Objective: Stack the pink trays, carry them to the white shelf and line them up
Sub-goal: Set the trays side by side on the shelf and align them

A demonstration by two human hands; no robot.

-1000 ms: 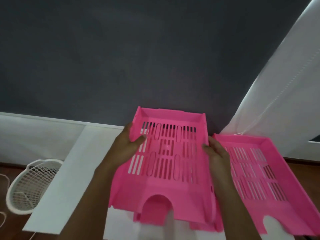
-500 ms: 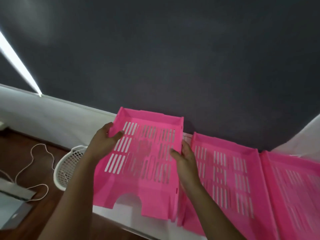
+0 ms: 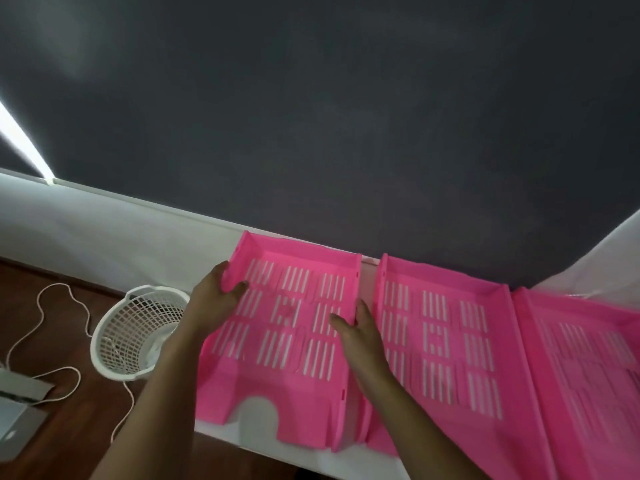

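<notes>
Far left, dark wood floor [image 3: 69,341] with a looping white cord [image 3: 41,306] and a white lattice basket [image 3: 135,334], round and open-topped, standing just beside the shelf end. White shelf [image 3: 346,462], smooth and flat, runs along a dark grey wall [image 3: 346,116]. Three pink trays of slotted hard plastic lie side by side on it. Left tray [image 3: 287,341]: raised side walls, arched notch in the near edge; left hand [image 3: 218,299] clasps its left wall, thumb inside, right hand [image 3: 360,334] clasps its right wall. Middle tray [image 3: 440,334] sits just beside it, a narrow gap between. Right tray [image 3: 588,368] touches the middle one, runs out of frame. White sheer cloth [image 3: 606,258] at far right
</notes>
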